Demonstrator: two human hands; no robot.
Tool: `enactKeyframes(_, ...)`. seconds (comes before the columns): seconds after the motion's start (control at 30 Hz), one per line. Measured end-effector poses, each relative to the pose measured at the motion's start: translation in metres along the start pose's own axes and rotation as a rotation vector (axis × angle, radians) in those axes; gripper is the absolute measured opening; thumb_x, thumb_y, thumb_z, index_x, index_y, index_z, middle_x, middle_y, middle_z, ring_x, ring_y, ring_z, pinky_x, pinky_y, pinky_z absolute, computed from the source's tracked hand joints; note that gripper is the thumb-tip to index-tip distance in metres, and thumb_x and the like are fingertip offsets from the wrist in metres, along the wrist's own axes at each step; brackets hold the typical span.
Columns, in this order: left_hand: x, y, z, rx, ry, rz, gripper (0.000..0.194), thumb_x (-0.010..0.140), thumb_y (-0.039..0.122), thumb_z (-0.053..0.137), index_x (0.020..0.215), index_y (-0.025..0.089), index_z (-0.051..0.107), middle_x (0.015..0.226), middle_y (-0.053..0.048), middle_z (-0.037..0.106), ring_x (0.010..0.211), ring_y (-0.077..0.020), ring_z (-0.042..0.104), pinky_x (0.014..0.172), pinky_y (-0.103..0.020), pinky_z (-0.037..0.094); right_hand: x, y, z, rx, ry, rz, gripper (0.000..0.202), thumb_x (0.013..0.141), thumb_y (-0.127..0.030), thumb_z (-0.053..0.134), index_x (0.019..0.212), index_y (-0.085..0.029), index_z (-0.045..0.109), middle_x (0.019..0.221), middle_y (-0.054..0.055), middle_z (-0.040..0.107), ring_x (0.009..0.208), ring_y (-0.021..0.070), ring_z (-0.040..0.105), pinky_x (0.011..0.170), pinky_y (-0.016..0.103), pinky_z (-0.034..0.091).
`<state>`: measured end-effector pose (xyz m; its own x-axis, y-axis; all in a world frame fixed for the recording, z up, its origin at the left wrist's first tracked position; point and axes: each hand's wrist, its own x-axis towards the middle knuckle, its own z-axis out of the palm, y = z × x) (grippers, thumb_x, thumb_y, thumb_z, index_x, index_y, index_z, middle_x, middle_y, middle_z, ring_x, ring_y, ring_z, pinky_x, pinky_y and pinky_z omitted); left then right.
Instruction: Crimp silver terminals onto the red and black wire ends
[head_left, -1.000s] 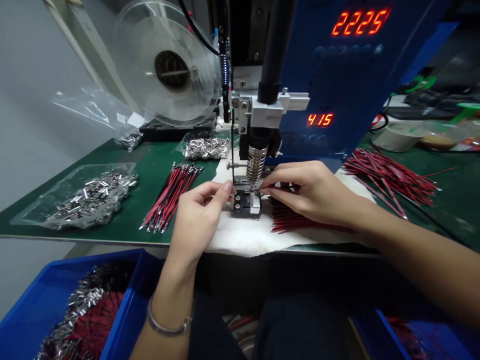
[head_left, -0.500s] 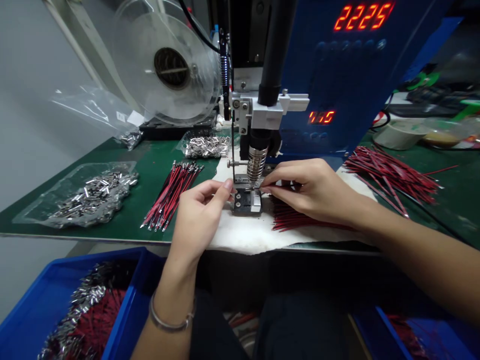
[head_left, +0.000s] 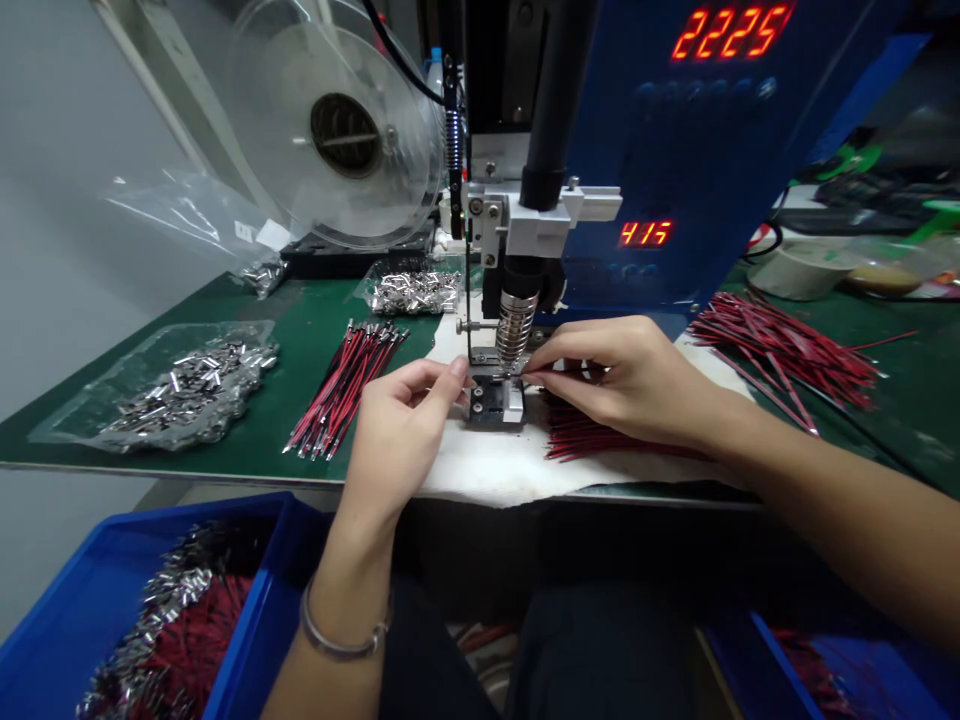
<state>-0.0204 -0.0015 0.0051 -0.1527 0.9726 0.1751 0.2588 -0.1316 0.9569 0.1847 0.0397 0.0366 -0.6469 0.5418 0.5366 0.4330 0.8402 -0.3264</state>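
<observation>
Wires [head_left: 574, 436] lie beside the jig [head_left: 491, 405], long axis left to right, visible ends pointing left, partly covered by the right hand [head_left: 630, 385]. It and the left hand [head_left: 401, 430] flank the jig, fingertips close together; I cannot tell what they grip. A coil [head_left: 517, 325] hangs above, crowding the space.

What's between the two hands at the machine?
Head view: the small black block sits between the left hand and right hand, below the silver spring; white cloth shows on its near side.
</observation>
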Motion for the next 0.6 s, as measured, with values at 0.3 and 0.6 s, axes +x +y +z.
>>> enactKeyframes(0.3, 0.0006, -0.0013, -0.0012, -0.014, -0.018, 0.005, 0.03, 0.082, 0.043, 0.063, 0.069, 0.016, 0.066, 0.067, -0.003, 0.064, 0.045, -0.0073, 0.041, 0.039, -0.022, 0.023, -0.0009, 0.0017, 0.0002, 0.011, -0.002, -0.006, 0.011, 0.085, -0.016, 0.06, 0.087, -0.016, 0.07, 0.082, 0.005, 0.071, 0.071, 0.0129, 0.064, 0.066, 0.023, 0.048)
enactKeyframes(0.6, -0.0019, -0.0012, -0.0044, -0.029, -0.04, -0.013, 0.029, 0.084, 0.042, 0.061, 0.071, 0.016, 0.069, 0.058, -0.003, 0.061, 0.044, -0.0084, 0.043, 0.039, -0.022, 0.027, -0.0008, -0.0017, -0.0092, 0.006, 0.035, -0.043, 0.012, 0.085, -0.015, 0.059, 0.087, -0.018, 0.07, 0.082, 0.005, 0.071, 0.072, 0.0148, 0.065, 0.064, 0.025, 0.049)
